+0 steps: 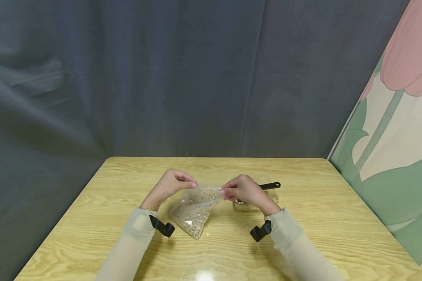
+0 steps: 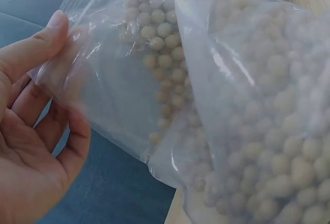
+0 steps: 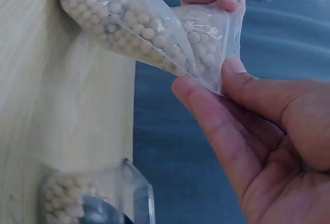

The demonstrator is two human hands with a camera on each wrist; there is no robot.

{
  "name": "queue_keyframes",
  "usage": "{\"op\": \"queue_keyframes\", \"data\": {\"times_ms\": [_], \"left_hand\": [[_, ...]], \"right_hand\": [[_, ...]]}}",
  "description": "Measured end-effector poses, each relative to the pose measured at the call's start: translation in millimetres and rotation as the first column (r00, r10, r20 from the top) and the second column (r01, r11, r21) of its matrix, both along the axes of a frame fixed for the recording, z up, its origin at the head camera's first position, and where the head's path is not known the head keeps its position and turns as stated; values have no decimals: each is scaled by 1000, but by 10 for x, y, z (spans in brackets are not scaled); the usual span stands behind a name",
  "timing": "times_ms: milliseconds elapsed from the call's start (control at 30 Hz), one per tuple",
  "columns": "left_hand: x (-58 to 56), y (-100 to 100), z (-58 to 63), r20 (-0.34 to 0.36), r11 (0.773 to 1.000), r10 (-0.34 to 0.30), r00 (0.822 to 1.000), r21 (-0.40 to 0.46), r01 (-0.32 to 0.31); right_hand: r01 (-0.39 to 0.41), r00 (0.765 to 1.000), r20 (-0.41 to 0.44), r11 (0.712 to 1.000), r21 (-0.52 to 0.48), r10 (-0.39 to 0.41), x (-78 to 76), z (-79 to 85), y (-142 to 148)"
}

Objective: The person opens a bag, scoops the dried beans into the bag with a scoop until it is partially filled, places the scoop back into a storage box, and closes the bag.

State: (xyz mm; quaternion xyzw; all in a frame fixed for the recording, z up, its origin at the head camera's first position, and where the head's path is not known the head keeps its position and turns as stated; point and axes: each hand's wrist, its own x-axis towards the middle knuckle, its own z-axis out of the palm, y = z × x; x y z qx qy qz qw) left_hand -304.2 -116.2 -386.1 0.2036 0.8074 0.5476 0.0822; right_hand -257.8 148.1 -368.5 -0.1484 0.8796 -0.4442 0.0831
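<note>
A clear plastic zip bag (image 1: 193,212) holds many small round beige balls, like dried beans. Its lower corner is on or close to the table, and its top edge is lifted between both hands. My left hand (image 1: 172,185) pinches one top corner; in the left wrist view its thumb (image 2: 54,28) presses the film near the zip strip. At the other top corner, my right hand (image 1: 244,191) pinches the bag between thumb and fingers, as the right wrist view shows. Balls have slid up close to the zip strip beside the right fingers.
Behind my right hand stands a clear box (image 1: 246,207) containing similar balls, with a black-handled tool (image 1: 270,185) lying in it. The wooden table (image 1: 109,203) ends at a dark curtain (image 1: 183,97). A flower-printed panel (image 1: 401,164) is on the right.
</note>
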Motion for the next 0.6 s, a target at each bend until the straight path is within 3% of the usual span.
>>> {"op": "queue_keyframes", "data": {"times_ms": [300,600], "left_hand": [[24,17,46,4,995,-11,1000,104,11],[66,62,89,13,963,-20,1000,269,15]], "right_hand": [[-17,995,-94,1000,26,20,-32,125,74],[-8,991,-136,1000,31,12,-66,221,115]]}}
